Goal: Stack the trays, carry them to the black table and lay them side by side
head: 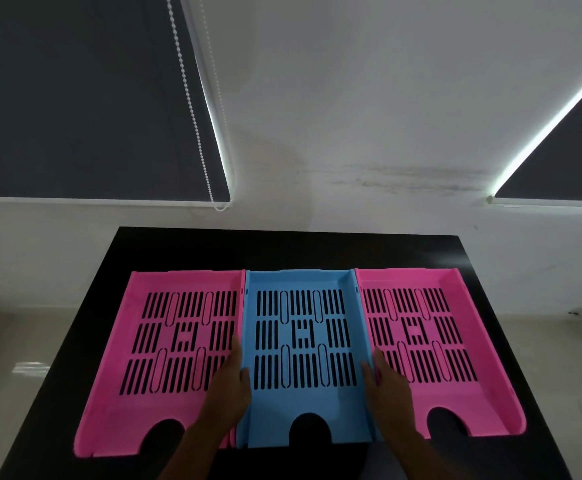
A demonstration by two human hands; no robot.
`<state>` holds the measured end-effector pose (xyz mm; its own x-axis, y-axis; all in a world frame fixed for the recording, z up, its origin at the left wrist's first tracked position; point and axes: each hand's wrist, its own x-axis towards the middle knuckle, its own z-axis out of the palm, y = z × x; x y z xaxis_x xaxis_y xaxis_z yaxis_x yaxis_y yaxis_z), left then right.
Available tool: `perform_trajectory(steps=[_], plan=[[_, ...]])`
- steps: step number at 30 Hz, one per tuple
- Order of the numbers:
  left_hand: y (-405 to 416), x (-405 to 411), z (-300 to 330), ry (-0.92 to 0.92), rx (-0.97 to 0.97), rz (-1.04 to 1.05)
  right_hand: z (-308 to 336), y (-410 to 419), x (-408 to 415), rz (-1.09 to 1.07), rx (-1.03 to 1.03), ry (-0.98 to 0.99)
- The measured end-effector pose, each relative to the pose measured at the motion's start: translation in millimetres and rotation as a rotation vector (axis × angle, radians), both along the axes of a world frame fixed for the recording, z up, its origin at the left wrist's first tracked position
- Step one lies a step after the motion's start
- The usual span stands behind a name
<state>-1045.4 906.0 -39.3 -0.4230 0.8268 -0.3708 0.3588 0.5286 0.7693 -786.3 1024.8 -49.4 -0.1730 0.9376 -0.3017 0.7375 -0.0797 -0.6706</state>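
Note:
Three slotted plastic trays lie side by side on the black table (282,247). A pink tray (137,403) is on the left, a blue tray (303,410) in the middle, and a second pink tray (462,403) on the right. Their side walls touch. My left hand (229,393) grips the blue tray's left wall, with its fingers over the left pink tray. On the opposite side, my right hand (388,386) grips the blue tray's right wall. Both forearms come in from the bottom edge.
The table stands against a white wall (352,116). Dark roller blinds (75,98) hang at the upper left and upper right, and a bead chain (192,109) dangles by the left one. Pale floor (23,341) shows on both sides of the table.

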Motion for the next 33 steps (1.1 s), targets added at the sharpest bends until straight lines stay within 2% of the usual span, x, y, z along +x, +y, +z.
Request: perform_trajectory(steps=[8, 18, 27, 33], plan=[[22.6, -8.0, 1.6, -0.003, 0.017, -0.046, -2.3, 17.4, -7.2, -0.014, 0.038, 0.005], [75.3, -25.2, 8.2, -0.005, -0.049, -0.032, -13.5, 58.3, -21.0, -0.038, 0.054, -0.017], [88.7, -30.3, 8.5, 0.016, -0.012, -0.065, -11.5, 77.8, -28.2, -0.022, 0.053, -0.015], [89.9, -34.5, -2.8, 0.005, -0.073, -0.025, -16.2, 81.4, -25.1, -0.006, 0.027, -0.006]])
